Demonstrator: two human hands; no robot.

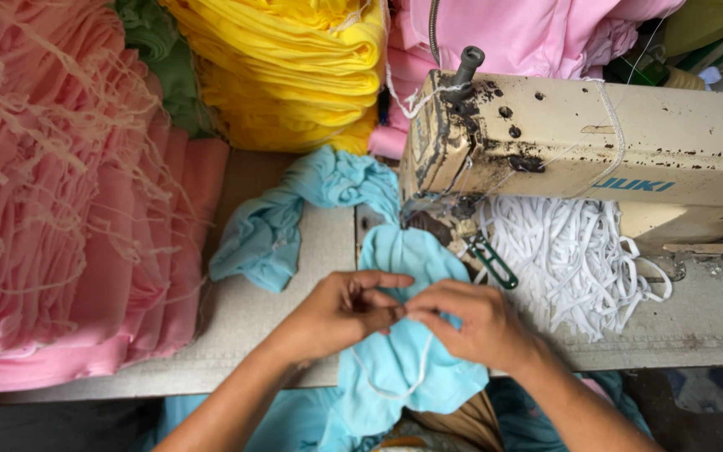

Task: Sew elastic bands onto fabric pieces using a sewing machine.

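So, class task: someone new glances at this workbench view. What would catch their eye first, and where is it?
Probably the two hands meeting at centre, left hand and right hand, pinching light blue fabric with a white cord. Behind them sits a worn cream sewing machine, upper right. Pink cloth fills the left, yellow cloth top centre.

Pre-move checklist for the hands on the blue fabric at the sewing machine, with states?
1. Left hand pinching light blue fabric: ok.
2. Right hand on the same fold, fingertips meeting the left's: ok.
3. Fabric reaches under sewing machine head: ok.
4. Needle position: cannot tell, hidden.
5. White elastic strip lying loose on the fabric: ok.
6. Green clippers apart from both hands: ok.
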